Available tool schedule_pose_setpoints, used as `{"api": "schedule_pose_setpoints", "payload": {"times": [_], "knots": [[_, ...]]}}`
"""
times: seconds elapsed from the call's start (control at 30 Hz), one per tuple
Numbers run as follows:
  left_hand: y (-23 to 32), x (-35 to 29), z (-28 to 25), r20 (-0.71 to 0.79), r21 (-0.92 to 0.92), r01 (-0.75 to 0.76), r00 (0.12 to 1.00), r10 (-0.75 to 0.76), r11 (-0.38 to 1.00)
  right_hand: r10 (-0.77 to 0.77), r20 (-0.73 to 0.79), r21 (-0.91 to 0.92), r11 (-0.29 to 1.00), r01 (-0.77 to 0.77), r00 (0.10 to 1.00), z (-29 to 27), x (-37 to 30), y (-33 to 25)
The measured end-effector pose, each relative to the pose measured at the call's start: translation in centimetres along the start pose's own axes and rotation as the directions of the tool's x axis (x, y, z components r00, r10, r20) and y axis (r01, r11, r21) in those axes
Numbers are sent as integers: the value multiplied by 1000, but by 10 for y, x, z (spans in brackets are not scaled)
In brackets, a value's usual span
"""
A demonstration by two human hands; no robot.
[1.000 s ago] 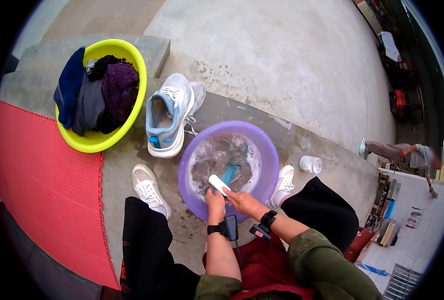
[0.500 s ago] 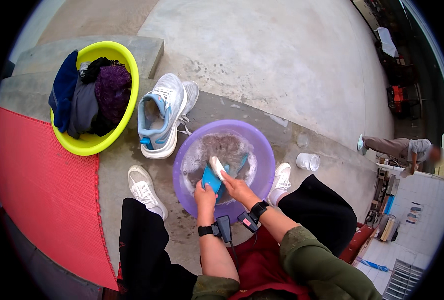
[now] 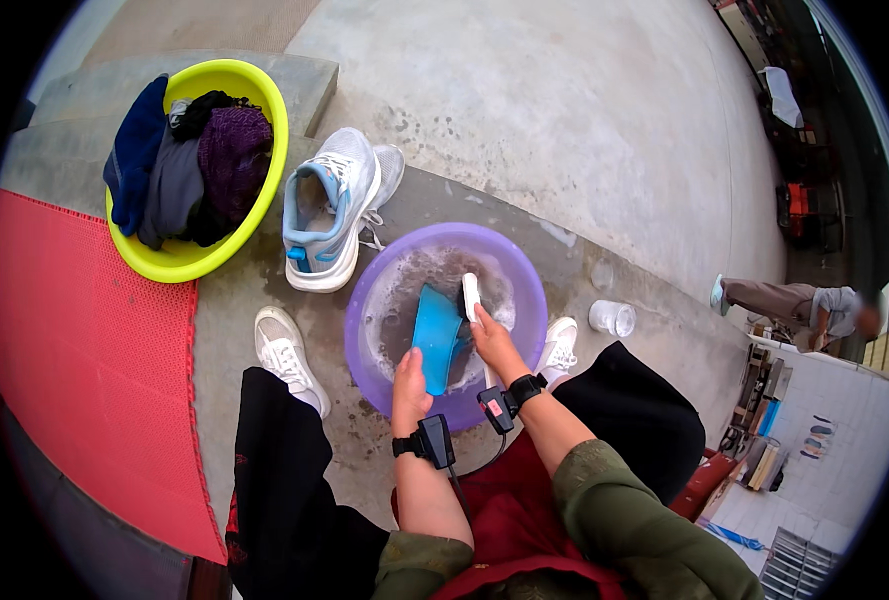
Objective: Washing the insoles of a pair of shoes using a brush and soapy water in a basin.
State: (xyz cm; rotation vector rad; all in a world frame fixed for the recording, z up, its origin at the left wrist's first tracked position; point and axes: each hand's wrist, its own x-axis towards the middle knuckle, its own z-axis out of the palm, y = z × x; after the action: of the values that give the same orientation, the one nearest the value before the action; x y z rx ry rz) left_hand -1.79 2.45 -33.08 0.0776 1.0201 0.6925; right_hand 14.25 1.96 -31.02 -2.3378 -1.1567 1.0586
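Over the purple basin of murky, sudsy water, my left hand is closed on the near end of a blue shoe insole. The insole stands tilted up, its broad end away from me. Closed around a white scrubbing brush, my right hand is just right of the insole. The dark bristles face left, toward the insole but apart from it. A pair of white and light-blue sneakers leans together beyond the basin, to its left.
A yellow-green tub of dark clothes stands at the far left, by a red mat. Right of the basin is a clear jar. My white shoes flank the basin. Another person is at the far right.
The brush has lifted off the insole and moved right and away from me. My left hand has turned the insole more upright and raised it, showing more of its surface.
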Motion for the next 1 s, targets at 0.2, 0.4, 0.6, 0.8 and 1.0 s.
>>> {"api": "schedule_pose_setpoints", "payload": {"times": [0.2, 0.4, 0.6, 0.8, 1.0], "knots": [[-5, -6, 28, -5, -87, 80, 997, -80, 993, 114, 51, 197, 973, -122, 992, -32, -88, -62], [-19, -9, 51, 100, -100, 89, 992, -79, 991, 67, -23, -20, 998, -68, 997, -23, -57, -35], [-12, -4, 33, -2, -159, 117, 993, -119, 980, -242, -5, 25, 970, 242, 970, 9, -118, -27], [-21, -3, 48, 44, -240, 67, 997, -58, 968, -57, -37, -119, 991, 52, 998, -15, -44, -39], [-18, -2, 26, -15, -316, 107, 993, -117, 943, -122, 51, 39, 992, 121, 991, 1, -109, -35]]}}
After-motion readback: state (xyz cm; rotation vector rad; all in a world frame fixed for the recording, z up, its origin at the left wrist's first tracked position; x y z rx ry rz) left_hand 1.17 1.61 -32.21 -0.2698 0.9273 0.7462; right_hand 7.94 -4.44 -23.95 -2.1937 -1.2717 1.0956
